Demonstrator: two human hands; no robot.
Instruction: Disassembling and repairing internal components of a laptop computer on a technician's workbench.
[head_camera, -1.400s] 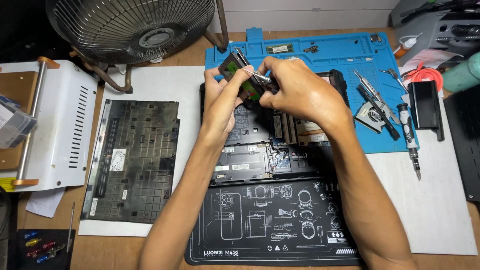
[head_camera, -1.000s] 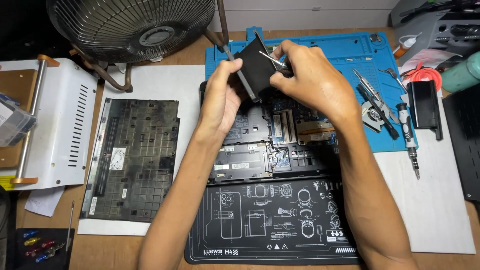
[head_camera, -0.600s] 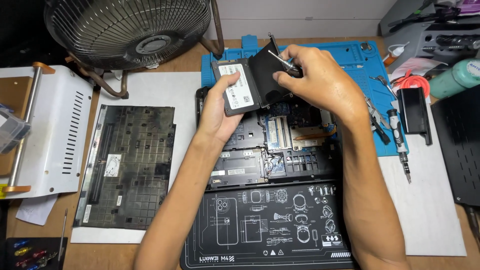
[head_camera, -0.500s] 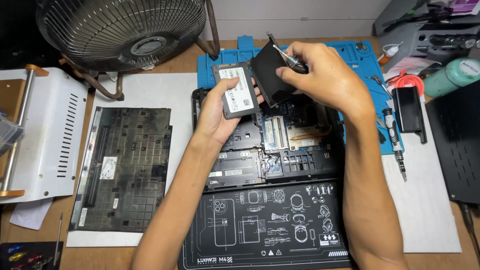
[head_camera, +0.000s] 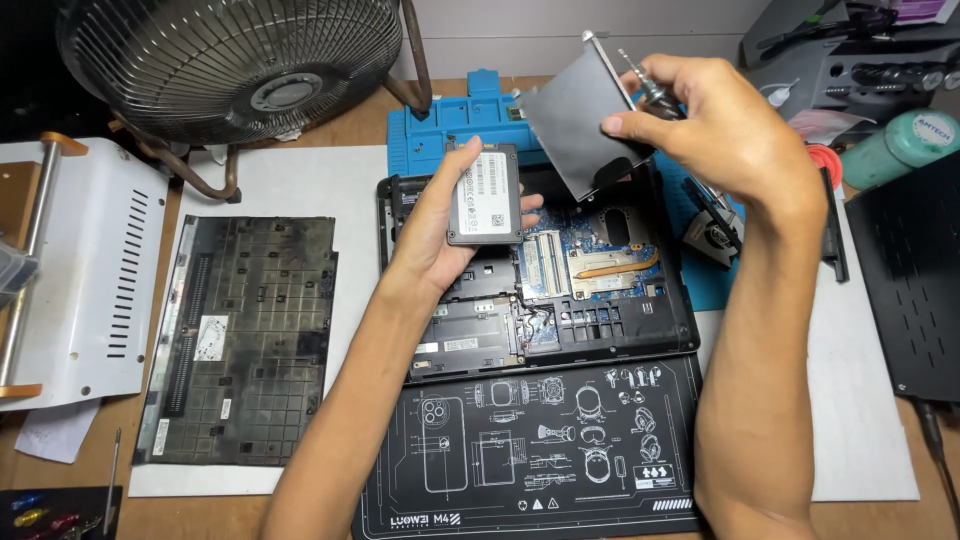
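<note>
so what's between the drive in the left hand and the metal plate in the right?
Nothing. In the head view a narrow gap separates the drive from the grey metal plate; behind it show only the blue mat and the opened laptop.

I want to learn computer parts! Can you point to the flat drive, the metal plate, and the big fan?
flat drive (head_camera: 484, 195): head view, middle of its labelled face.
metal plate (head_camera: 578, 125): head view, middle of its grey flat side.
big fan (head_camera: 230, 60): head view, wire grille.

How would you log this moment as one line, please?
left hand: holds drive | right hand: holds metal bracket, screwdriver | below: open laptop
</note>
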